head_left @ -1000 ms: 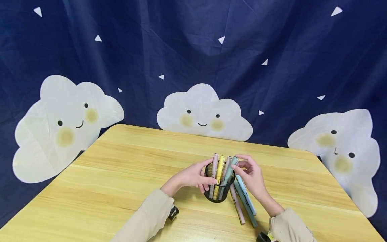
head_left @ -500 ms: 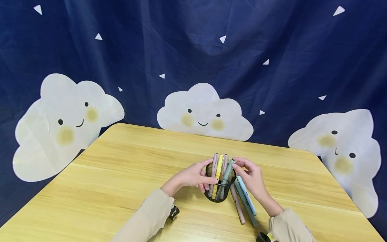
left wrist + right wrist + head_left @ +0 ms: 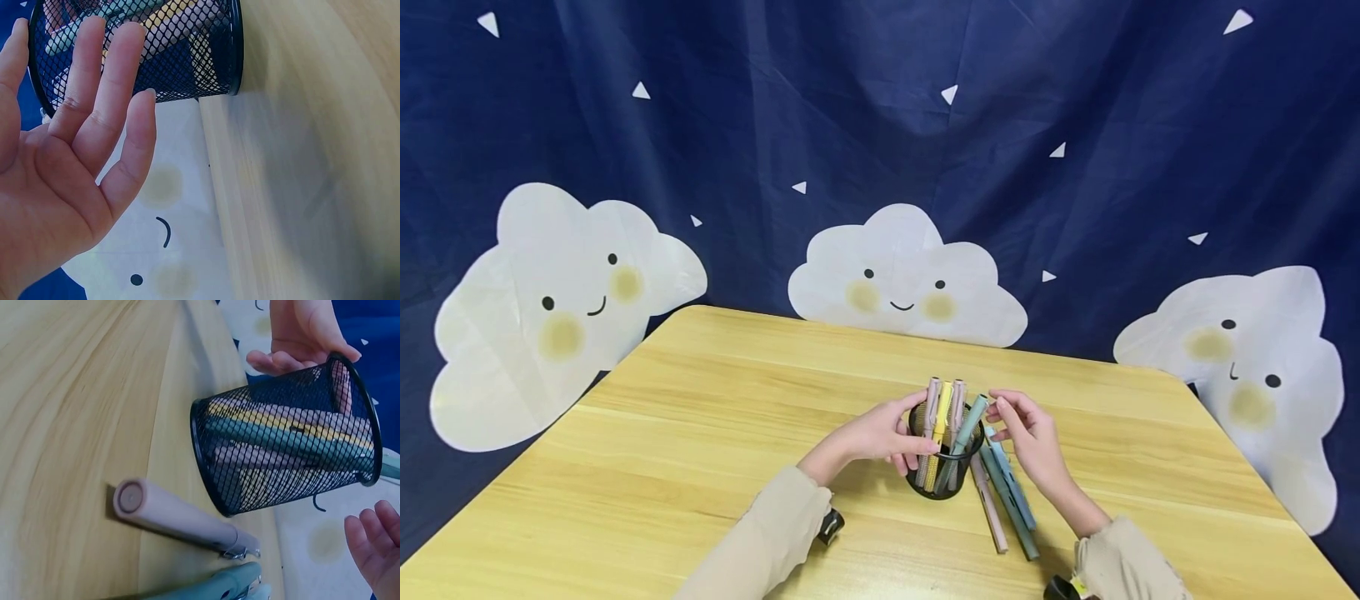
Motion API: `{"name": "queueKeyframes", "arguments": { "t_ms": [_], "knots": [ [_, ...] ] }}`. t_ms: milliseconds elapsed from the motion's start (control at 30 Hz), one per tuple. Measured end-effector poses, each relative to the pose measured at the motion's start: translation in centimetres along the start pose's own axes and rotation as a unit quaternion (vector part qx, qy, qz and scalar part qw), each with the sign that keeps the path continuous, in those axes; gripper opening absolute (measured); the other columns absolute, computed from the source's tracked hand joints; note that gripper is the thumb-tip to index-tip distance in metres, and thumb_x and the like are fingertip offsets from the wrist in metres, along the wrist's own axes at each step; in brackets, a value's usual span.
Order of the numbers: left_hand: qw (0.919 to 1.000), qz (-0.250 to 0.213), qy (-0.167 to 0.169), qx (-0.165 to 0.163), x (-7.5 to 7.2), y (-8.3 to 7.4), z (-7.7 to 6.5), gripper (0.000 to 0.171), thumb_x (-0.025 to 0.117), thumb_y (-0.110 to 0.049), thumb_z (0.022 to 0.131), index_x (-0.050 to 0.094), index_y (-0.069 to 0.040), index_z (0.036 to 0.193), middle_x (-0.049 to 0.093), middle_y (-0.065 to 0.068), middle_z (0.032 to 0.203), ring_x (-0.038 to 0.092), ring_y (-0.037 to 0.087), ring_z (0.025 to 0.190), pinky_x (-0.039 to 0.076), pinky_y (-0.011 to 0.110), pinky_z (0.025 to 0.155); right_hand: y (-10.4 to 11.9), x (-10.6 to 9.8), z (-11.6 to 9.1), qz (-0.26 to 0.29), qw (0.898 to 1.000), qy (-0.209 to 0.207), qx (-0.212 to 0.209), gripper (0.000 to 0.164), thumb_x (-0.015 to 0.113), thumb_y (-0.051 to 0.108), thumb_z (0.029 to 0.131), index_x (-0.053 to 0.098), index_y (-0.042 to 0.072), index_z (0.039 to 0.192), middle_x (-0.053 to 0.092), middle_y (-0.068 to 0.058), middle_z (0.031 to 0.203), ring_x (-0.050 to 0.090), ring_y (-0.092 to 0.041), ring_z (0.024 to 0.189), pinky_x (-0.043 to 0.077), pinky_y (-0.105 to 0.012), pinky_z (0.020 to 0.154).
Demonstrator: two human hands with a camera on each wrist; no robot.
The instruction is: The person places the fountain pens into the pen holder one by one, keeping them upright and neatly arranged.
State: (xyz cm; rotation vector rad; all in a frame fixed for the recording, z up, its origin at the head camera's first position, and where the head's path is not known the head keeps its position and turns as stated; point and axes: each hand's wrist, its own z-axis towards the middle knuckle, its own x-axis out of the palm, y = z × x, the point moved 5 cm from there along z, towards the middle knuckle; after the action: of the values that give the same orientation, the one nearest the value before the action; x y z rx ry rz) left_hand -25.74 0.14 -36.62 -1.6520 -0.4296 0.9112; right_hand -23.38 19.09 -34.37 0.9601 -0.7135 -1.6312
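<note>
In the head view a black mesh pen cup (image 3: 958, 457) stands upright on the table. My left hand (image 3: 876, 433) grips its left side, thumb over the front rim. Inside it are a yellow pen (image 3: 943, 412), two pale mauve pens (image 3: 931, 408) and a green pen (image 3: 970, 425), which leans right above the rim. My right hand (image 3: 1030, 433) is just right of the green pen's top, holding nothing. In the right wrist view its fingertips (image 3: 359, 540) are apart from the cup. The left wrist view shows the left hand's fingers (image 3: 119, 75) against the mesh.
Right of the cup, a mauve pen (image 3: 989, 510), a teal pen (image 3: 1011, 508) and a light blue pen (image 3: 1017, 483) lie side by side on the wooden table (image 3: 737, 392). Behind the table hangs a dark blue curtain (image 3: 865, 108) with clouds.
My right hand has let go of the green pen and drawn slightly right. That pen has sunk into the cup and leans on its rim. The left hand has stayed on the cup.
</note>
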Motion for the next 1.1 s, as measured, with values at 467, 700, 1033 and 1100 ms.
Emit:
{"name": "queueKeyframes", "arguments": {
  "t_ms": [467, 700, 1033, 1100],
  "knots": [
    [1.0, -0.004, 0.002, -0.001, -0.1, 0.2, 0.1, 0.083, 0.066, -0.024, 0.082, 0.012, -0.014, 0.144, 0.062, 0.012, 0.061, 0.062, 0.03, 0.053, 0.044, 0.03, 0.043, -3.3, -1.2, -0.2, 0.003, 0.999, 0.013, 0.034, 0.022, 0.048, 0.003, 0.092, 0.055, -0.014, 0.105, 0.058, -0.02, 0.085, 0.059, -0.013, 0.07, 0.051, -0.034, 0.051],
    [1.0, -0.002, 0.003, -0.002, -0.1, 0.2, 0.1, 0.083, 0.066, -0.024, 0.082, 0.012, -0.014, 0.145, 0.062, 0.012, 0.061, 0.062, 0.029, 0.052, 0.044, 0.03, 0.043, -3.1, -1.6, -0.5, -0.027, 0.997, 0.004, 0.078, 0.022, 0.05, -0.001, 0.089, 0.054, -0.016, 0.105, 0.059, -0.019, 0.087, 0.058, -0.012, 0.068, 0.051, -0.032, 0.05],
    [1.0, 0.0, -0.001, -0.001, -0.1, 0.2, 0.0, 0.083, 0.067, -0.025, 0.081, 0.013, -0.015, 0.144, 0.062, 0.013, 0.062, 0.062, 0.029, 0.051, 0.042, 0.027, 0.042, -4.0, -2.1, -0.6, -0.054, 0.991, 0.03, 0.117, 0.026, 0.054, 0.002, 0.088, 0.053, -0.014, 0.108, 0.056, -0.026, 0.09, 0.057, -0.017, 0.068, 0.051, -0.032, 0.049],
    [1.0, 0.001, -0.001, -0.001, -0.1, 0.1, 0.0, 0.083, 0.067, -0.025, 0.081, 0.014, -0.015, 0.144, 0.062, 0.013, 0.062, 0.062, 0.03, 0.052, 0.041, 0.027, 0.042, -4.1, -2.1, -0.6, -0.062, 0.99, 0.036, 0.125, 0.026, 0.054, 0.003, 0.088, 0.053, -0.014, 0.108, 0.056, -0.025, 0.092, 0.058, -0.017, 0.068, 0.051, -0.031, 0.05]
  ]
}}
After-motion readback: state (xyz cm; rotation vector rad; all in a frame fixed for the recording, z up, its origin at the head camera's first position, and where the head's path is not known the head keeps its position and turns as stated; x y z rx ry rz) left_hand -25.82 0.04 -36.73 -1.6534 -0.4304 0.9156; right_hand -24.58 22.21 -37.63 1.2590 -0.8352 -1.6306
